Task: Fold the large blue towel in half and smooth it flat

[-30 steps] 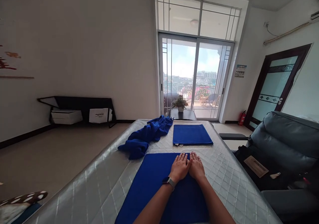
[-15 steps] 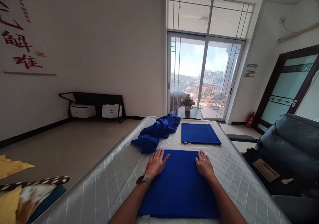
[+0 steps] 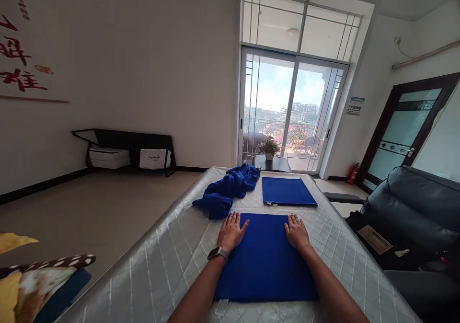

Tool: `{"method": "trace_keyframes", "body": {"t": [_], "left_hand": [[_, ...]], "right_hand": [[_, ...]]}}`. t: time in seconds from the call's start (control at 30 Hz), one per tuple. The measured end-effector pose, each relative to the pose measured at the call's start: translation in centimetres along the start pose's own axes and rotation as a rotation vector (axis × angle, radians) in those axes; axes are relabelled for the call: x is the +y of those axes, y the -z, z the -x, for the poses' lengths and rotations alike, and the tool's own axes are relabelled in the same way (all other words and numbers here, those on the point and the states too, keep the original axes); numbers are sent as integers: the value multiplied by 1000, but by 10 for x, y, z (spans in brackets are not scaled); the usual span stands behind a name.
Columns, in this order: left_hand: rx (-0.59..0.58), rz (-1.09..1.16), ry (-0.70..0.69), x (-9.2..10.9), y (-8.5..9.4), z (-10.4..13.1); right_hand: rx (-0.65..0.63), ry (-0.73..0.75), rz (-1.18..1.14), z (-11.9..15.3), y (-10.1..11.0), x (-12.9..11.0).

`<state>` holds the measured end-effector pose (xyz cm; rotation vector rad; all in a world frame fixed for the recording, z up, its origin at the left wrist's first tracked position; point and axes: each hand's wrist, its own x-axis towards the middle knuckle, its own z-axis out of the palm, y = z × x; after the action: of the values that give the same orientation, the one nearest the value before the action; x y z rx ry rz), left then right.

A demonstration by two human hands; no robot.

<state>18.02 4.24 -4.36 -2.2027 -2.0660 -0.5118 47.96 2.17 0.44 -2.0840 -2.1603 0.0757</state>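
A blue folded cloth (image 3: 268, 260) lies flat and smooth in front of me, with a white tag at its near left corner. On its far left corner rests my left hand (image 3: 232, 232), palm down and fingers stretched out; a watch is on that wrist. My right hand (image 3: 297, 231) lies flat across the far right corner, fingers extended. Beyond them sits a second blue folded cloth (image 3: 289, 191), a neat rectangle with small tags on its near edge. A crumpled blue cloth (image 3: 230, 189) is heaped to the left of it, just past my left hand.
Everything blue lies on a quilted mattress (image 3: 168, 260) in a shiny cover. A dark armchair (image 3: 417, 203) stands along the right side. At the far end is a potted plant (image 3: 269, 149) on a small table. Patterned and yellow fabrics (image 3: 39, 284) are at the lower left.
My view has shifted slightly, so the scene sits a little differently in the picture. Both hands stay flat on the far corners of the near folded cloth.
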Motion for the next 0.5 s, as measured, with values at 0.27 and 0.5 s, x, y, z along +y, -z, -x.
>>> {"method": "trace_keyframes", "body": {"t": [0.27,0.5], "left_hand": [[4,-10,-2,-2,-5,-3],[-29,-21,-2,-1,-7,-4]], "right_hand": [[-52,16,-13,29,-8,1],[-100,-2,-48,39,-10,3]]}}
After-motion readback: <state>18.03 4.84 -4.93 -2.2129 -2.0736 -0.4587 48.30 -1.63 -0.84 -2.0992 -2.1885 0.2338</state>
